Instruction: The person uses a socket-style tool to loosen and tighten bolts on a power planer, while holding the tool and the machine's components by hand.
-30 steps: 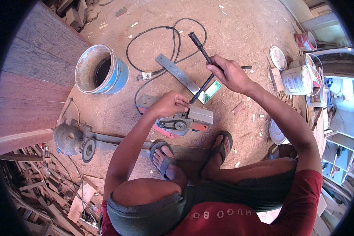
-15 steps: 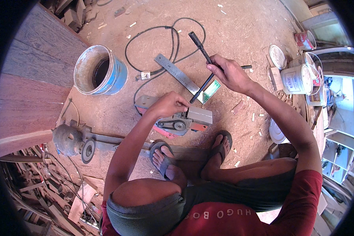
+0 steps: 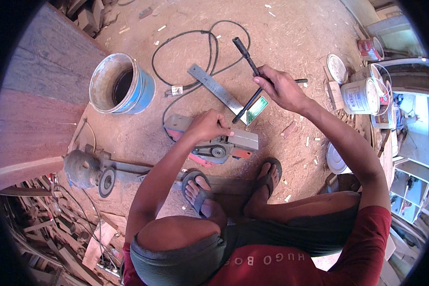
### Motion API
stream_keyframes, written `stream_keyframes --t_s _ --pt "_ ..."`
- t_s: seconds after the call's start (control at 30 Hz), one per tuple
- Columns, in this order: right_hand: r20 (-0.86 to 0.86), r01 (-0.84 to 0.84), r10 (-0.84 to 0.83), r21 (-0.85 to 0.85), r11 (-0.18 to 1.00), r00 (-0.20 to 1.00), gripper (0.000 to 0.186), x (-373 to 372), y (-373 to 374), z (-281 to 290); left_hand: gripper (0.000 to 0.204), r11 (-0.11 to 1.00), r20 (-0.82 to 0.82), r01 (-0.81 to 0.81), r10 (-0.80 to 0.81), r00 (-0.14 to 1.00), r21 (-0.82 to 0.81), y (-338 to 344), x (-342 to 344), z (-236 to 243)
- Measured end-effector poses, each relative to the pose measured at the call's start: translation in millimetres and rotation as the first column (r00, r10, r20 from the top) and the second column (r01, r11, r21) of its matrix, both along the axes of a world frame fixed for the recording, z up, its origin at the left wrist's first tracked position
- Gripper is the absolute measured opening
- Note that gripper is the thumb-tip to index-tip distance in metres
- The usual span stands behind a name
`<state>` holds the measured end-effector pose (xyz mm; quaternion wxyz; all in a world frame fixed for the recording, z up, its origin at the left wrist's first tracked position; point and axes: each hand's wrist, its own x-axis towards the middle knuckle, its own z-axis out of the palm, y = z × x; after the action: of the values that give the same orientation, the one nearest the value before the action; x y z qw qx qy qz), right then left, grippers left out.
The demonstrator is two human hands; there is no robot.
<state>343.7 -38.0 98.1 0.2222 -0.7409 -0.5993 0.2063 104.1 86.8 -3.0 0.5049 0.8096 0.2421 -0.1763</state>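
My right hand is closed around a black three-armed wrench, above the floor. One arm points far left, one runs down toward the sander, and a short end shows beyond my hand. My left hand is at the grey and red belt sander, which lies on its side with its drive belt and pulley exposed. Thumb and fingertips are pinched together at the near end of the grey belt; whatever they hold is too small to make out. The wrench's lower tip sits just beyond those fingertips.
A metal try square with a green-faced stock lies beyond the sander, beside a looped black cable. A blue bucket holds dark liquid at the left. A bench grinder stands near left; white pails are at the right.
The wrench's lower tip has shifted slightly away from the sander and my left fingertips, and its upper end a little right. My left hand has barely moved, still pinched at the sander.
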Motion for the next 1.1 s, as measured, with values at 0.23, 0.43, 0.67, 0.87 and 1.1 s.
stream_keyframes --t_s 0.23,0.43,0.67,0.87,1.1 --pt "0.004 0.011 -0.011 -0.035 0.999 1.0 0.035 -2 -1 6 0.028 0.996 0.113 0.042 -0.033 0.993 -0.082 3 -5 -8" --pt "0.015 -0.009 0.009 -0.013 1.0 1.0 0.035 1 -2 1 0.02 0.982 0.108 0.062 -0.044 0.993 -0.179 6 -8 -25" --pt "0.007 0.005 -0.005 -0.042 0.999 1.0 0.036 0 -3 3 0.026 0.99 0.052 0.043 -0.036 0.998 -0.135 6 -2 -6" --pt "0.017 -0.007 0.007 -0.012 1.0 1.0 0.037 0 -3 0 0.028 0.997 0.066 0.017 -0.012 0.998 -0.075 5 -4 -12" --pt "0.024 -0.013 0.014 -0.011 1.0 1.0 0.035 -1 -1 2 0.028 0.988 0.056 0.002 0.007 0.998 -0.157 7 -7 -20"
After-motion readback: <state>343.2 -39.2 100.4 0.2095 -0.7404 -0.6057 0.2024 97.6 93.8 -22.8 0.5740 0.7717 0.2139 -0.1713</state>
